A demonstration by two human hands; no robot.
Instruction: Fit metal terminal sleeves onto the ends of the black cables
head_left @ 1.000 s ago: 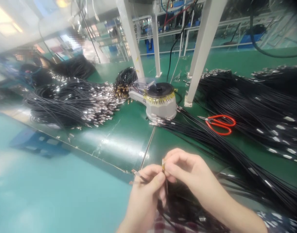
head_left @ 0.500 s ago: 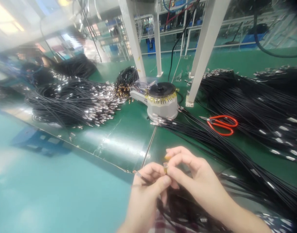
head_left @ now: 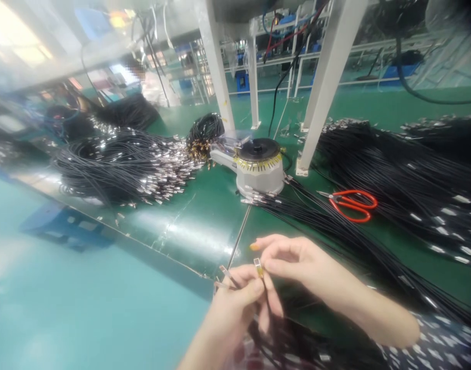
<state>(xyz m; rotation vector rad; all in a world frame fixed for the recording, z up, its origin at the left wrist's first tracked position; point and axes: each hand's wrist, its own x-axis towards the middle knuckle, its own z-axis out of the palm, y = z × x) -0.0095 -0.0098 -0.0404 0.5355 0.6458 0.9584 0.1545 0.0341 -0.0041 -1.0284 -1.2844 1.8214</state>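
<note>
Pinching one metal wire terminal (head_left: 257, 265) between left hand (head_left: 235, 308) and right hand (head_left: 293, 259), fingertips closed; red scissors (head_left: 351, 204) well apart

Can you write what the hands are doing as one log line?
left hand: pinches thin black wires | right hand: grips small metal connector | nearby: red-handled scissors

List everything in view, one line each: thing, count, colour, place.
green table: one, green, fills the middle.
tape dispenser: one, grey with black top, table centre.
scissors: one, red handles, right of the dispenser.
cable bundles: several, black with silver ends, left, right and far side.
white posts: several, behind the dispenser.
cable end: one, metal tip, pinched between both hands.
left hand: bottom centre, grip on the cable end.
right hand: beside it, fingertips on the same tip.
</note>
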